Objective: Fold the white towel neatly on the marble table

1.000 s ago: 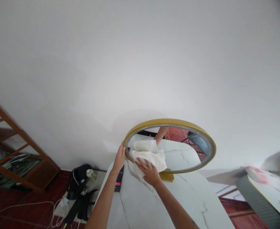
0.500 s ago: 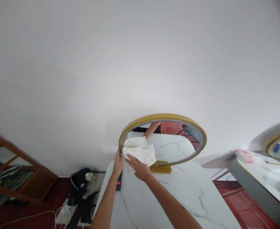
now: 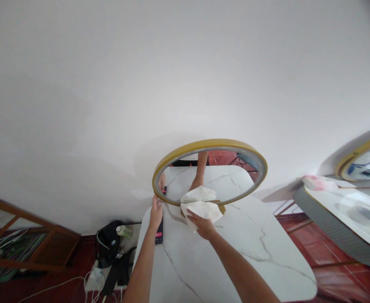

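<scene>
A round mirror (image 3: 232,179) in a gold frame stands on a white marble-patterned table (image 3: 185,261), leaning back near the wall. My left hand (image 3: 156,211) grips the frame's lower left edge. With my right hand (image 3: 202,224) I press a white cloth (image 3: 205,210) to the lower edge of the mirror, and its reflection shows in the glass. The cloth partly covers the gold base (image 3: 222,207). Beside my left forearm a dark phone (image 3: 159,235) lies on the table, partly hidden by the arm.
At the right stands a second white table (image 3: 355,210) with a pink and white bundle (image 3: 317,182) and another gold-framed mirror (image 3: 366,158). On the left are a wooden shelf (image 3: 55,248), a black bag (image 3: 107,244), a bottle (image 3: 124,231) and loose cables (image 3: 51,286) on the red floor.
My right hand and the cloth have slid from the mirror's left side down and right to its bottom edge. My left hand stays at the frame. The view has shifted slightly.
</scene>
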Demonstrator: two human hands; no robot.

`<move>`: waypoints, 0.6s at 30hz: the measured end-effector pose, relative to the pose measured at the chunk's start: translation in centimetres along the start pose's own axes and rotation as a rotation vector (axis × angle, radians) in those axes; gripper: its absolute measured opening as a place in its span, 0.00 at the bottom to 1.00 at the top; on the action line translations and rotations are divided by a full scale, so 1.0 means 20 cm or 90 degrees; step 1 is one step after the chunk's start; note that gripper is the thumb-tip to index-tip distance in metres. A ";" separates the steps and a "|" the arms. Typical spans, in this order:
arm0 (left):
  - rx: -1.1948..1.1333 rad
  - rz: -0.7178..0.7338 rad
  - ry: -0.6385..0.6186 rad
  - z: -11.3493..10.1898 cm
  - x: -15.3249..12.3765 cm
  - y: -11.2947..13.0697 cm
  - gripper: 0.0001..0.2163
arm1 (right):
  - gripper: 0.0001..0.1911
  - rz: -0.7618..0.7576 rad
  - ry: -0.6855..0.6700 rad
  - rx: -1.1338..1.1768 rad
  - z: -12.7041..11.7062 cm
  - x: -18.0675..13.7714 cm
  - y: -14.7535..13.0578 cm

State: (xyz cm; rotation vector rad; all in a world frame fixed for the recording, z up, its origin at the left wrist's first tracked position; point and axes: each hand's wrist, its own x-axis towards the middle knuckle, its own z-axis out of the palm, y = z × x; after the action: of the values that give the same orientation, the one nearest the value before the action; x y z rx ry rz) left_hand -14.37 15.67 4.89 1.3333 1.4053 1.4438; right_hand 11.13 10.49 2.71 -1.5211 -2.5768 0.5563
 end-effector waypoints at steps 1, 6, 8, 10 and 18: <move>0.002 -0.003 0.002 0.00 0.00 0.00 0.30 | 0.38 0.024 0.001 0.000 0.00 -0.04 0.03; 0.010 -0.007 0.014 0.00 -0.01 0.02 0.29 | 0.41 0.102 0.014 0.013 0.01 -0.20 0.16; 0.025 -0.030 0.016 0.02 -0.02 0.00 0.27 | 0.42 0.143 0.026 0.030 0.03 -0.25 0.20; 0.075 -0.079 0.007 0.05 -0.05 -0.05 0.25 | 0.44 0.205 0.045 0.044 0.07 -0.31 0.24; 0.237 -0.150 -0.188 0.37 -0.40 -0.24 0.25 | 0.44 0.300 0.068 0.086 0.20 -0.46 0.31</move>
State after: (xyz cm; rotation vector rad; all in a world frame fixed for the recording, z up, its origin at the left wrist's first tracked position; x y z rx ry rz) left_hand -6.40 10.45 -2.32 1.4769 1.6148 0.8183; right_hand 19.80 4.26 -2.26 -2.0515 -2.0533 0.6518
